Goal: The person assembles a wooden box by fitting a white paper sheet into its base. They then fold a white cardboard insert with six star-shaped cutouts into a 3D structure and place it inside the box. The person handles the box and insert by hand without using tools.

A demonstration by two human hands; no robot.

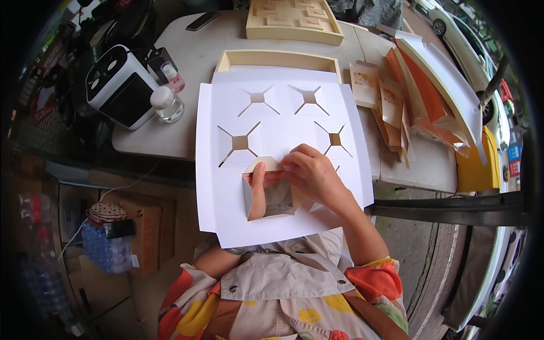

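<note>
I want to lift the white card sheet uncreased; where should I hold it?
Probably grip the white card sheet by its left flap and right flap, coming from both sides: the sheet is broad and thin, openings are cut across its middle, but both flaps look uncut.

Both hands (315,173) hold a flap (268,164) of the white cardboard sheet (286,130).

Centre: sheet (289,133) overlapping box (277,58) | Left: jar (169,109) beside air cooler (126,88) | Behind: tray (294,34), phone (202,21) to its left | Right: cardboard pieces (364,83) on table (184,133)
</note>
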